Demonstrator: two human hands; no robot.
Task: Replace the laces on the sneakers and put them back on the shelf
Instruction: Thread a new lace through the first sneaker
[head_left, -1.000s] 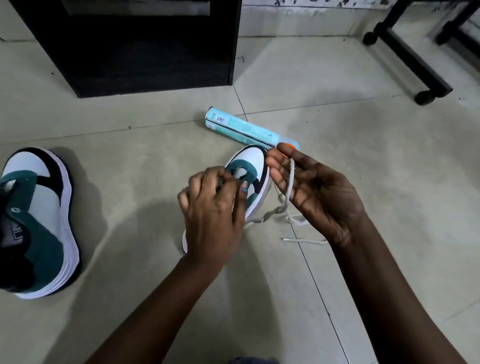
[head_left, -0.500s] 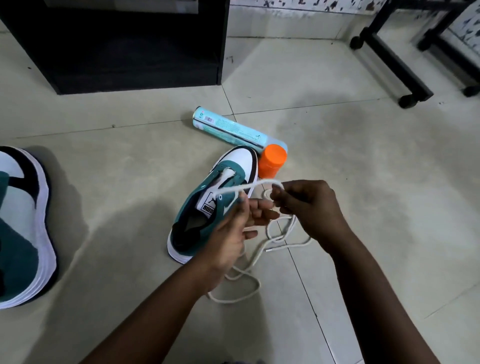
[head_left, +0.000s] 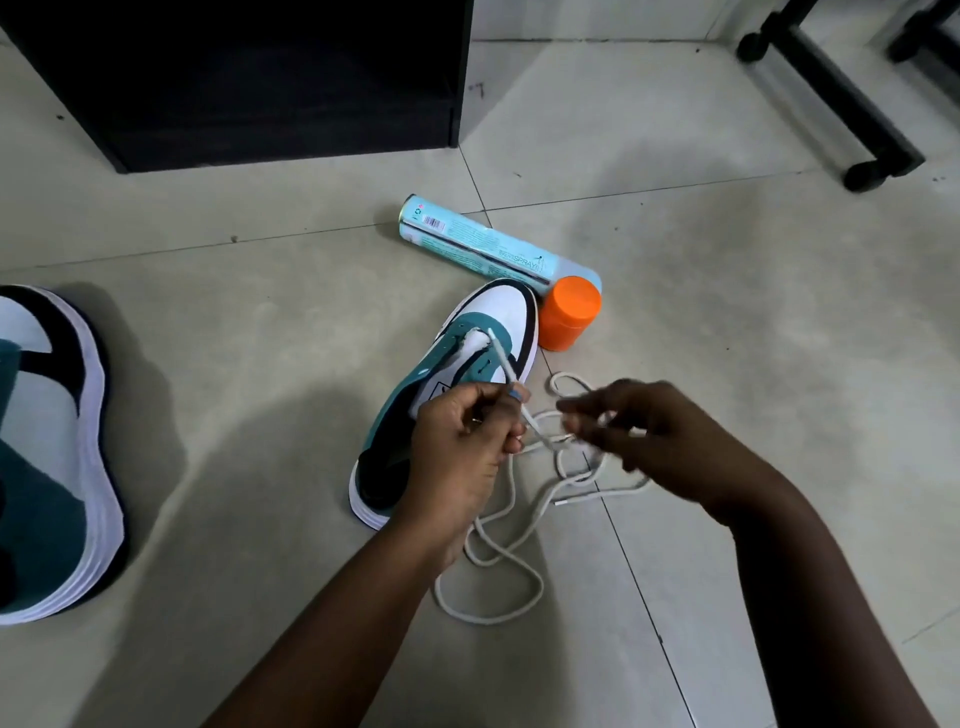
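Fingers of both hands (head_left: 462, 441) (head_left: 639, 436) pinch the white lace (head_left: 501, 519) beside the sneaker (head_left: 467, 343).

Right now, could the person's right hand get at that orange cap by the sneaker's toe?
Probably yes. The orange cap lies on open floor just beyond the right hand, with only loose white lace between them; but that hand is busy with the lace.
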